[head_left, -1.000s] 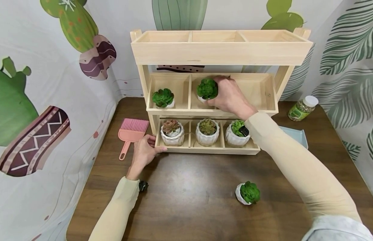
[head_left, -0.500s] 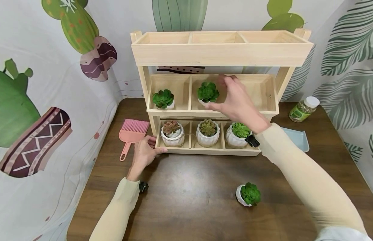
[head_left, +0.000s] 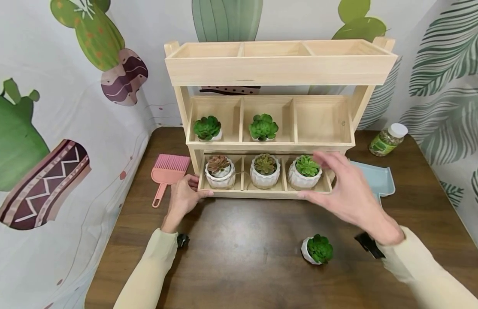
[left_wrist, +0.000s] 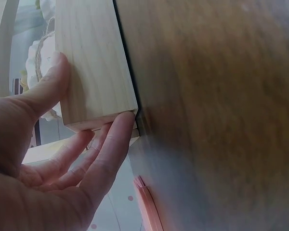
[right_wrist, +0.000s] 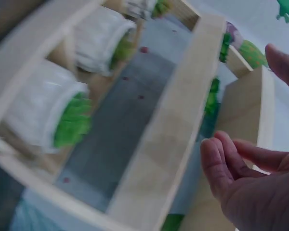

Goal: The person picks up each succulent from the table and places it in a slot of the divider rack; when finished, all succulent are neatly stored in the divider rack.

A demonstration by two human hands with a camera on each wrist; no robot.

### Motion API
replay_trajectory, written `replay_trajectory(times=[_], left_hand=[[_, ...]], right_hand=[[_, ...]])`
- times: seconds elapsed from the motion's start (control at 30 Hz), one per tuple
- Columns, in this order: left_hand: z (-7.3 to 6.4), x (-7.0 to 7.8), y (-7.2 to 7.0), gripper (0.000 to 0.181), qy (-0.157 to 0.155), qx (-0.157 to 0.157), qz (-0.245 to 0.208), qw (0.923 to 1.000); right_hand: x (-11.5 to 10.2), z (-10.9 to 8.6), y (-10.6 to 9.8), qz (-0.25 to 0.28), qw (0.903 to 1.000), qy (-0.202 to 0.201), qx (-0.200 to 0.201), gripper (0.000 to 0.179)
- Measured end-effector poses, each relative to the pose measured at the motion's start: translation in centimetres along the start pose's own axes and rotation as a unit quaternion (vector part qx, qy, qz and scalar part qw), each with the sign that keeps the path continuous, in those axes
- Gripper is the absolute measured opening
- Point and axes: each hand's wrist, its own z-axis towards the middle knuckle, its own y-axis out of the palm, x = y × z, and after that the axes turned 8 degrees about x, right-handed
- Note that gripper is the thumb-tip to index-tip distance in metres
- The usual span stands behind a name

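Observation:
A three-tier wooden plant shelf (head_left: 281, 71) stands at the back of the table. My left hand (head_left: 183, 196) grips the left front corner of its bottom tier, thumb over the front board (left_wrist: 94, 57) and fingers against the end. My right hand (head_left: 349, 193), thumb and fingers spread with nothing between them, is in front of the bottom tier's right end, near a light green succulent (head_left: 306, 171) in a white pot. Two dark green succulents, one left (head_left: 207, 128) and one in the middle (head_left: 264, 127), sit in the middle tier. Another small potted succulent (head_left: 317, 249) is on the table.
Two more white pots, one with a reddish succulent (head_left: 219, 171) and one with an olive succulent (head_left: 265, 171), fill the bottom tier's other compartments. A pink brush (head_left: 169, 171) lies left, a blue dustpan (head_left: 378, 178) right. Behind that stands a white-capped jar (head_left: 388, 139).
My right hand has let go of the potted succulent in the middle tier's centre compartment and has moved down and right, away from it. The left hand stays at the shelf corner.

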Motion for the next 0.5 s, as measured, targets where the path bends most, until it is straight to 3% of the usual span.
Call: replay_trajectory(times=[0.07, 0.23, 0.33, 0.5], left_hand=[[0.2, -0.6, 0.3, 0.069, -0.005, 0.001, 0.006, 1.0], [0.0, -0.6, 0.1, 0.068, -0.006, 0.002, 0.0, 1.0], [0.5, -1.3, 0.6, 0.069, -0.005, 0.004, 0.011, 0.9999], [0.5, -1.0, 0.5, 0.067, -0.008, 0.002, 0.007, 0.9999]], right_hand=[[0.8, -1.9, 0.2, -0.011, 0.9999, -0.003, 0.003, 0.093], [2.8, -6.4, 1.2, -0.017, 0.9996, -0.015, 0.014, 0.1], [4.1, -8.9, 1.9, -0.007, 0.9997, -0.019, 0.009, 0.104], [6.2, -13.0, 3.0, -0.014, 0.9997, -0.02, -0.009, 0.114]])
